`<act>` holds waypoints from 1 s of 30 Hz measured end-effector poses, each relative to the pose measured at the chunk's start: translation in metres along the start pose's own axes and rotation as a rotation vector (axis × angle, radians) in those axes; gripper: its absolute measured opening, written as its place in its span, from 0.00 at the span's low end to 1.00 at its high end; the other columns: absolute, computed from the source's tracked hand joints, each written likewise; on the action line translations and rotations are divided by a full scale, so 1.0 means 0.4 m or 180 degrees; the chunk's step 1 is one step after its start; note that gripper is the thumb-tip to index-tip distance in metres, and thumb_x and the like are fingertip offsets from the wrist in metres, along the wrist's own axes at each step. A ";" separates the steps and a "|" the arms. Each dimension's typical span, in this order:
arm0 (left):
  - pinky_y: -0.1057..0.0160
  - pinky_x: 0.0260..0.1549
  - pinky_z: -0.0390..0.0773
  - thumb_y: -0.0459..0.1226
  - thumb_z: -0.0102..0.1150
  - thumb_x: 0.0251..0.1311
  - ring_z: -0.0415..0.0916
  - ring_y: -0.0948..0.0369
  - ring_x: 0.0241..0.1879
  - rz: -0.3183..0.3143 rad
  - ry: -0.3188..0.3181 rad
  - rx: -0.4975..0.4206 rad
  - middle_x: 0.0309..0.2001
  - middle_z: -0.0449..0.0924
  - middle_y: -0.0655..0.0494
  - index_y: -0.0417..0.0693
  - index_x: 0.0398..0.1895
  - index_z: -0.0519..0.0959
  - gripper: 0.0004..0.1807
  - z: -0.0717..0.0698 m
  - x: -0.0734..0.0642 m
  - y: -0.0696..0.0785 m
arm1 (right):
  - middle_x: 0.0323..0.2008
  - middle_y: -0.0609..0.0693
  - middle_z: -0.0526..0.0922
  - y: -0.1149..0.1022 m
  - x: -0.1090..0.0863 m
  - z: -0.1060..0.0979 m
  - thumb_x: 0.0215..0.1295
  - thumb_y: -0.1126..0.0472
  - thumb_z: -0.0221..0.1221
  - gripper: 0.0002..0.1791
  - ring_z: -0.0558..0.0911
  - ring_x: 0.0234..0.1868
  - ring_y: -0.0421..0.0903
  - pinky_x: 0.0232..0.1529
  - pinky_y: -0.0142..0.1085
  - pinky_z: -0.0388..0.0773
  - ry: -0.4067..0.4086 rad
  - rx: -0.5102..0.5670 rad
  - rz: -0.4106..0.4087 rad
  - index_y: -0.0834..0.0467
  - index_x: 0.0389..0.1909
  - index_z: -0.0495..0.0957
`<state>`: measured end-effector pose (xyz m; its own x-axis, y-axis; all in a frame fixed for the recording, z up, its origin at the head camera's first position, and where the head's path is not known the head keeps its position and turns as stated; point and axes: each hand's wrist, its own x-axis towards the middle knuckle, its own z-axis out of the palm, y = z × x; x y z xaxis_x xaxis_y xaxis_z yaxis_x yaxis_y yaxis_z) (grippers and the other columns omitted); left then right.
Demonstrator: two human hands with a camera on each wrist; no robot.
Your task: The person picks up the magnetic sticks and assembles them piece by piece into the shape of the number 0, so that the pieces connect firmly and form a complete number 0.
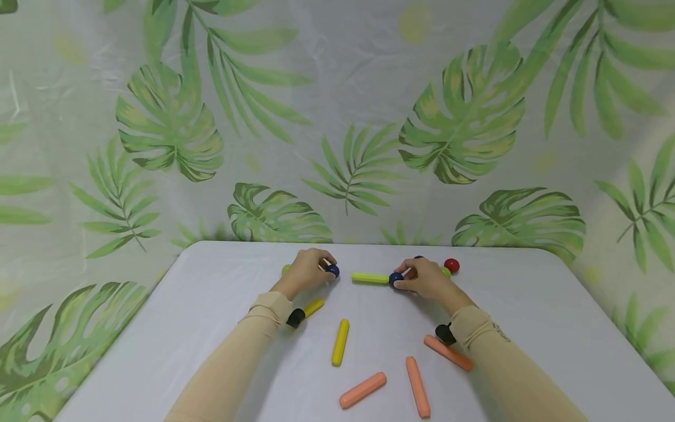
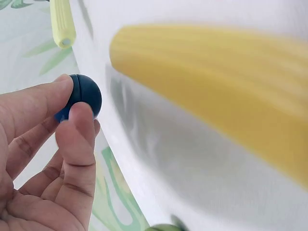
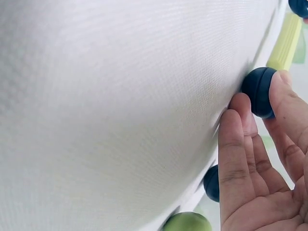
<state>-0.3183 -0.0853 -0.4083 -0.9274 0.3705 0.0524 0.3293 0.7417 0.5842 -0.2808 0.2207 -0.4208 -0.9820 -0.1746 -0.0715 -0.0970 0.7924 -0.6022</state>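
My left hand (image 1: 307,273) pinches a small blue ball (image 2: 89,96) between thumb and fingertips near the far side of the table. To the right, my right hand (image 1: 429,279) grips a second blue ball (image 3: 259,91) with thumb and fingers. This ball sits right at the right end of a lime-yellow ridged stick (image 1: 370,278), which lies crosswise between the two hands. A gap separates the stick's left end from the ball in my left hand. Under the left wrist lies a yellow stick (image 2: 207,77), partly covered in the head view.
Beyond the right hand are a red ball (image 1: 451,265), a green ball (image 3: 187,222) and another blue ball (image 3: 211,183). Another green ball (image 1: 286,269) peeks out behind the left hand. Nearer lie a yellow stick (image 1: 340,343) and orange sticks (image 1: 362,390) on the white table (image 1: 211,328).
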 end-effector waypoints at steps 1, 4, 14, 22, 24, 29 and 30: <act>0.56 0.47 0.85 0.34 0.76 0.64 0.85 0.54 0.45 -0.0015 -0.0015 -0.0027 0.46 0.90 0.46 0.46 0.53 0.88 0.15 0.001 -0.001 0.002 | 0.44 0.56 0.87 0.001 -0.001 0.000 0.72 0.55 0.71 0.17 0.81 0.38 0.47 0.37 0.35 0.78 -0.0002 -0.0003 -0.0010 0.59 0.55 0.85; 0.58 0.45 0.85 0.35 0.76 0.64 0.85 0.55 0.44 -0.0037 -0.0065 -0.0085 0.47 0.90 0.47 0.47 0.54 0.88 0.15 0.006 -0.002 0.007 | 0.44 0.57 0.87 0.004 -0.002 -0.003 0.71 0.55 0.71 0.17 0.81 0.38 0.47 0.36 0.35 0.78 -0.0001 -0.0014 -0.0036 0.59 0.55 0.85; 0.59 0.44 0.85 0.34 0.76 0.64 0.85 0.57 0.43 0.0006 -0.0158 -0.0151 0.46 0.90 0.48 0.48 0.51 0.88 0.13 0.023 -0.005 0.012 | 0.43 0.56 0.87 0.008 0.004 0.002 0.71 0.55 0.71 0.17 0.81 0.38 0.47 0.36 0.35 0.78 0.0019 -0.0034 -0.0055 0.59 0.55 0.85; 0.60 0.44 0.85 0.35 0.75 0.65 0.85 0.58 0.43 0.0004 -0.0240 -0.0216 0.47 0.89 0.48 0.48 0.52 0.87 0.14 0.033 -0.003 0.016 | 0.42 0.55 0.87 0.007 0.008 0.003 0.71 0.55 0.72 0.17 0.81 0.37 0.47 0.35 0.34 0.77 0.0047 -0.0083 -0.0028 0.58 0.54 0.85; 0.60 0.44 0.85 0.35 0.75 0.65 0.85 0.58 0.43 0.0012 -0.0249 -0.0228 0.47 0.89 0.48 0.48 0.53 0.87 0.14 0.035 -0.003 0.017 | 0.42 0.55 0.87 0.005 0.008 0.003 0.71 0.55 0.72 0.17 0.81 0.37 0.47 0.35 0.34 0.77 0.0046 -0.0102 -0.0014 0.58 0.54 0.85; 0.61 0.42 0.84 0.35 0.75 0.65 0.84 0.58 0.41 -0.0011 -0.0274 -0.0266 0.46 0.89 0.49 0.48 0.53 0.87 0.14 0.042 0.000 0.019 | 0.42 0.55 0.87 0.002 0.004 0.001 0.71 0.55 0.72 0.17 0.81 0.38 0.47 0.36 0.34 0.77 0.0053 -0.0089 -0.0025 0.59 0.54 0.85; 0.61 0.42 0.84 0.35 0.75 0.65 0.84 0.58 0.41 -0.0017 -0.0274 -0.0280 0.46 0.89 0.49 0.48 0.53 0.87 0.14 0.043 -0.001 0.020 | 0.42 0.56 0.87 0.001 0.003 0.001 0.71 0.55 0.72 0.17 0.81 0.38 0.47 0.36 0.34 0.77 0.0048 -0.0086 -0.0037 0.59 0.54 0.85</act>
<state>-0.3124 -0.0700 -0.4177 -0.9091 0.4161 -0.0185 0.3040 0.6933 0.6534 -0.2818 0.2207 -0.4216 -0.9832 -0.1750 -0.0524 -0.1125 0.8059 -0.5813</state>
